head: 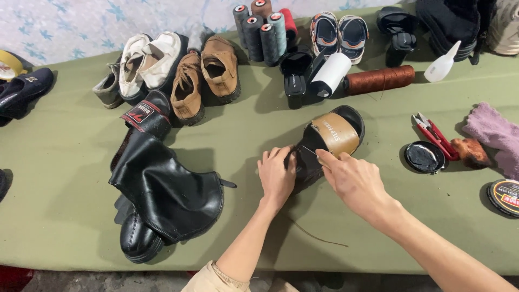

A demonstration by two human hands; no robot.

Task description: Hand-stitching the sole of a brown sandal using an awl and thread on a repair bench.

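The right hand pinches a thin needle between thumb and forefinger, with the fingertips closed at the near edge of the tan band. The left hand presses palm-down, fingers spread flat, on the near end of a black slip-on sandal with a tan leather strap; it clamps the sandal to the surface rather than enclosing it.

The sandal lies near the middle of the olive-green cloth-covered table. Its long axis runs diagonally, from the near-left end under the left hand to the far-right end beyond the strap. Both hands touch the sandal: the left on its near-left end, the right at the strap's near edge. A dark thread trails from below the hands toward the near table edge.

To the right lie an open round tin of black polish and red-handled thread snips, well apart from the right hand. To the left lies a black leather boot on its side. Across the far side stand brown suede shoes and grey thread cones.
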